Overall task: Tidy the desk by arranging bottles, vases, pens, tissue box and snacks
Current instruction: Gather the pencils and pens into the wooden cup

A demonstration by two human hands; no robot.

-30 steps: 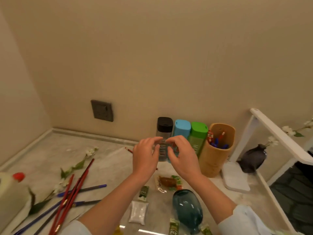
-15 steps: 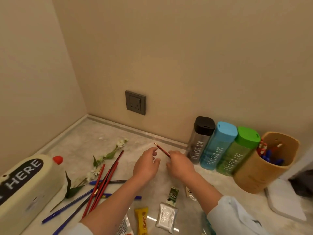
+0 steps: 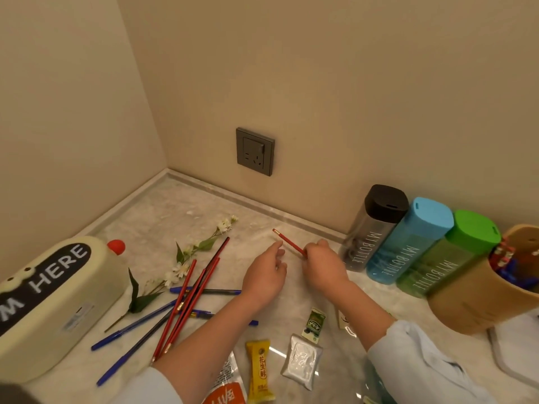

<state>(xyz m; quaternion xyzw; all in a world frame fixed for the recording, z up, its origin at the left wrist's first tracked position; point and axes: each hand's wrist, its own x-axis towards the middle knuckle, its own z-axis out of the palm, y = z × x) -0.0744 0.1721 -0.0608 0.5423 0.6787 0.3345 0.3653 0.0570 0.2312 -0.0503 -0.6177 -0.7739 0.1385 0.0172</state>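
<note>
Head view, starting at the lower left of the frame: a cream tissue box [image 3: 49,298] lettered "HERE" lies on the marble bench [image 3: 163,211]. Just right of it a white flower sprig [image 3: 186,258] stretches toward the upper middle, and a loose heap of red pencils [image 3: 189,295] and blue pens [image 3: 137,325] crosses over itself below the sprig. In the middle, the left hand [image 3: 264,278] comes in from the bottom edge on a bare forearm, palm down, fingers loosely spread and grasping nothing, its forefinger tip beside a single red pencil [image 3: 288,242]. That pencil is pinched at its near end by the right hand [image 3: 322,266], knuckles up, wrist bent inward, a pale sleeve at the lower right; the pencil's eraser end angles up and left. Snack packets [image 3: 259,368] lie between the forearms at the bottom. Toward the right, three bottles stand touching in a row against the wall: black-capped [image 3: 373,228], blue [image 3: 408,243], green [image 3: 449,255]. At the right edge a wooden pen holder [image 3: 478,298] contains pens.
</note>
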